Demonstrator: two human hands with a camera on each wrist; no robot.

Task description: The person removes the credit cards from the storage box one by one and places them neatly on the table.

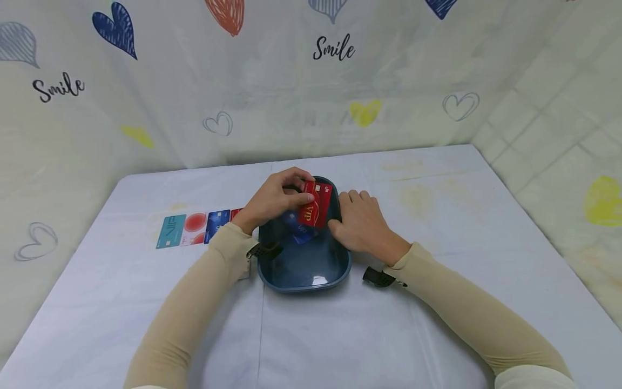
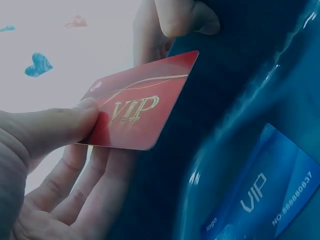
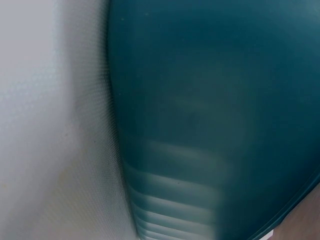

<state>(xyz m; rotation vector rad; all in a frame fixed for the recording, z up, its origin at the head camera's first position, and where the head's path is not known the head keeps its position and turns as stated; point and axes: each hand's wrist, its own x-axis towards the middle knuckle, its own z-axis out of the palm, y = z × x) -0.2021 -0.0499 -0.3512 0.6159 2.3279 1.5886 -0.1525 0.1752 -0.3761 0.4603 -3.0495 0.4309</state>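
Between thumb and fingers, my left hand pinches a red VIP card, held up over the far part of a dark blue plastic tray. Gold lettering faces up on this card in the left wrist view. My right hand grips the tray's right rim, thumb on the inner side. Inside the tray lies a blue VIP card, partly overlapped by the red one in the head view. The right wrist view is mostly filled by the tray's outer wall.
Left of the tray, a row of cards lies on the white-covered table: a teal card, a white-and-red card, a blue card and a red card, partly hidden by my left hand. A patterned cloth hangs behind.
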